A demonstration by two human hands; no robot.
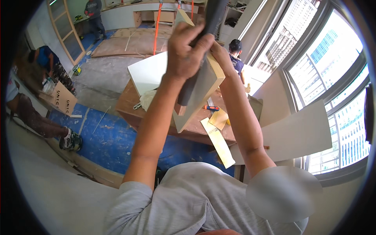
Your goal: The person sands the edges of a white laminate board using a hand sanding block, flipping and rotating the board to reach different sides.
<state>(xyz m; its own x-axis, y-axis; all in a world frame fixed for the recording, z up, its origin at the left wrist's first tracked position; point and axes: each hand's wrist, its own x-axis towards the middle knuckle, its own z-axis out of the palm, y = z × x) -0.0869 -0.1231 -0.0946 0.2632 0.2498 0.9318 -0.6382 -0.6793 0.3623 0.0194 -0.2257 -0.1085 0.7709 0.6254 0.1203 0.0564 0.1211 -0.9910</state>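
Left hand (pixel 184 55) is closing around a dark bar (pixel 187 88), thumb and fingers wrapping it; bar is lying along the face of a raised, tilted white panel (pixel 197 105) over the tabletop (pixel 127 98). Right hand (pixel 222 58) is reaching to the panel's right edge; fingers are hiding behind it, can't tell the grip. Panel's raw wood edge is facing up-right, lower corner pointing toward the wearer. Yellowish strip (pixel 219 143) is overhanging the tabletop's near edge; red-and-blue handled tool (pixel 212 108) is lying near it. Room for moving is opening leftward, over blue sheeting (pixel 103 135) and grey floor (pixel 96 78). Cardboard box (pixel 67 103) is standing far left, dark lettering showing on its side, pale contents unclear. Labelled can (pixel 76 70) is sitting beyond it, contents unclear. A co-worker (pixel 51 62) is bending near the box.
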